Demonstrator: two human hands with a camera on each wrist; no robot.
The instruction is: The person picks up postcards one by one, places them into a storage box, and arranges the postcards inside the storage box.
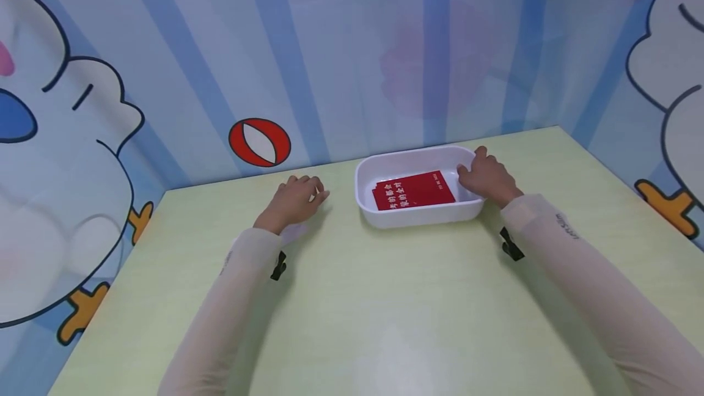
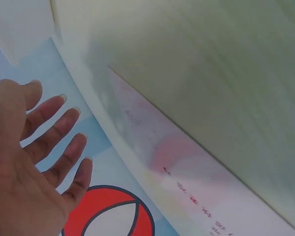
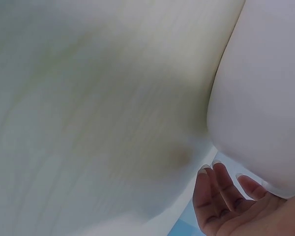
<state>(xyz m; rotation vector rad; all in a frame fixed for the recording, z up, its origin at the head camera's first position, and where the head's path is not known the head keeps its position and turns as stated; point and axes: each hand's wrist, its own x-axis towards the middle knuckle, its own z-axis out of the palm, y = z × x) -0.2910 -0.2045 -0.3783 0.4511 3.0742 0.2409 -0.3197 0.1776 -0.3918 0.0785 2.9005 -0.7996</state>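
A white plastic basin (image 1: 420, 217) sits near the table's back edge; its outer wall (image 3: 265, 93) fills the right of the right wrist view. Red cards (image 1: 415, 190) with white lettering lie inside it, slightly fanned at the left end. At the basin's right end my right hand (image 1: 486, 177) holds the rim, thumb over the inside. My left hand (image 1: 291, 202) hovers left of the basin, its fingers (image 2: 56, 105) loosely spread and holding nothing. Under the left wrist, a pale pink sheet (image 2: 187, 172) with red writing lies on the table, mostly hidden by the sleeve in the head view.
The pale wood table (image 1: 385, 298) meets a blue striped printed backdrop (image 1: 352, 47) at its back edge. Cartoon figures and a red ball (image 1: 260, 142) are printed on the backdrop. Both forearms wear light sleeves, with black straps below the wrists.
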